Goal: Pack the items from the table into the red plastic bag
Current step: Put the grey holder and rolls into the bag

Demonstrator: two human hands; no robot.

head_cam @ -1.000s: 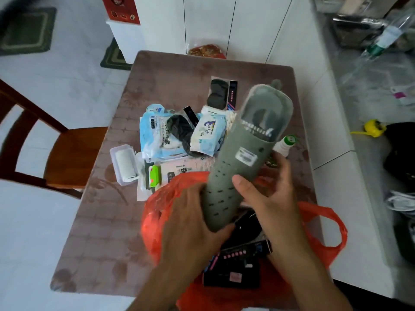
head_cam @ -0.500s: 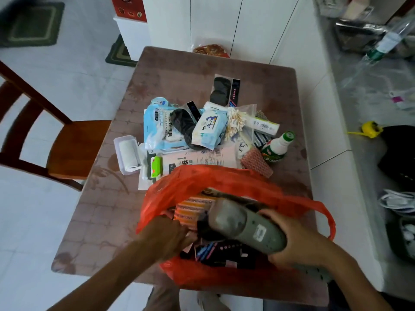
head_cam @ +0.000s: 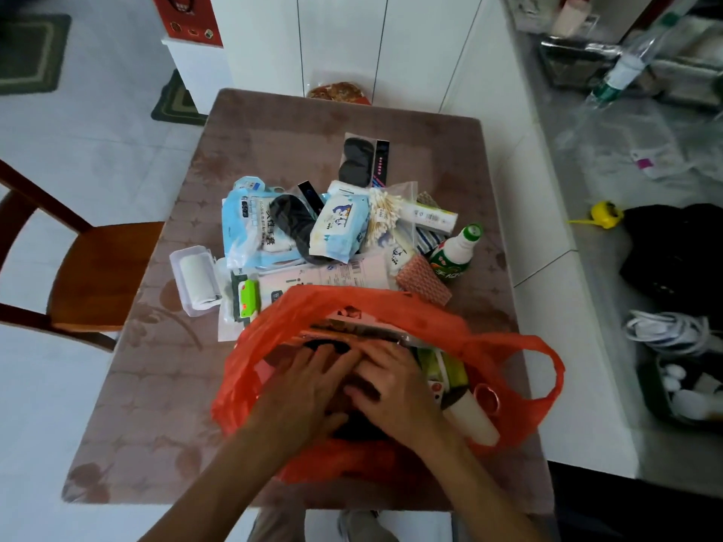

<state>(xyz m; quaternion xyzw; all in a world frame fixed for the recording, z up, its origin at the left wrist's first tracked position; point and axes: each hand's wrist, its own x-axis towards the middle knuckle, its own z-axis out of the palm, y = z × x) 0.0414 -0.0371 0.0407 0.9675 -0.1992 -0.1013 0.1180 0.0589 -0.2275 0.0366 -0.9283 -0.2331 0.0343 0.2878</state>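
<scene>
The red plastic bag (head_cam: 352, 303) stands open at the near edge of the table (head_cam: 156, 385). My left hand (head_cam: 305, 393) and my right hand (head_cam: 395, 389) lie side by side inside its mouth, fingers spread flat on dark packed items. The grey item is hidden beneath them. A white tube (head_cam: 473, 418) leans in the bag's right side. Behind the bag lies a pile: a wet-wipes pack (head_cam: 340, 228), a blue pack (head_cam: 246, 228), cotton swabs (head_cam: 385, 213), a green-and-white bottle (head_cam: 455, 248), a lint roller (head_cam: 197, 279) and a black eye-mask pack (head_cam: 358, 160).
A wooden chair (head_cam: 94, 275) stands at the table's left side. A white counter (head_cam: 547, 307) runs along the right, with a yellow tape measure (head_cam: 602, 215), dark bags and cables beyond it. White cabinet doors close off the far end.
The long grey item, held upright over the bag a second ago, was laid down into it. Both hands have moved onto the bag's contents and now cover it.
</scene>
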